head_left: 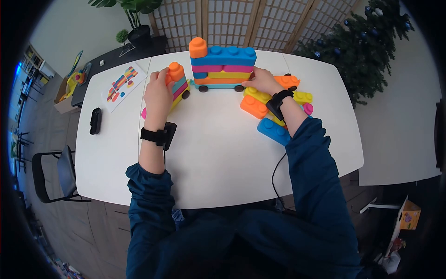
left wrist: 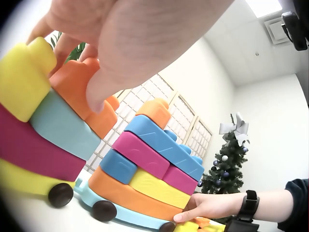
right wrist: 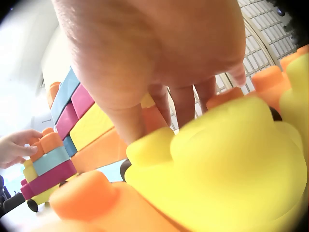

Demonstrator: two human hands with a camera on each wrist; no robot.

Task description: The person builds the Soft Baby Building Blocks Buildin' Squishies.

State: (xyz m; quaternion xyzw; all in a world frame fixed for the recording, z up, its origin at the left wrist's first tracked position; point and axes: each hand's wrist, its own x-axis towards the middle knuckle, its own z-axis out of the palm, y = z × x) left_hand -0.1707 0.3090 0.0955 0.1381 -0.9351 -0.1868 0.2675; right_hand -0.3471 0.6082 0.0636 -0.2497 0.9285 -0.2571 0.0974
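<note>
In the head view my left hand (head_left: pixel 158 95) grips the orange block (head_left: pixel 176 70) atop a smaller wheeled toy block car (head_left: pixel 179 92), thumb on its near side. That car has light blue, magenta and yellow layers. Just right of it stands a larger block car (head_left: pixel 224 62) on a light blue wheeled base, with orange, yellow, magenta and blue layers and an orange block on top. My right hand (head_left: pixel 264 83) holds this car low at its right end; in the left wrist view its thumb (left wrist: pixel 187 215) lies along the lower corner. The cars' ends are close together, a light blue hook between them.
Loose blocks lie under and around my right wrist, including an orange block (head_left: pixel 253 107), a blue block (head_left: pixel 274 131) and an orange wheeled piece (head_left: pixel 288 82). A printed picture sheet (head_left: pixel 121 87) and a black case (head_left: pixel 95 121) are on the white table (head_left: pixel 218 172) at left.
</note>
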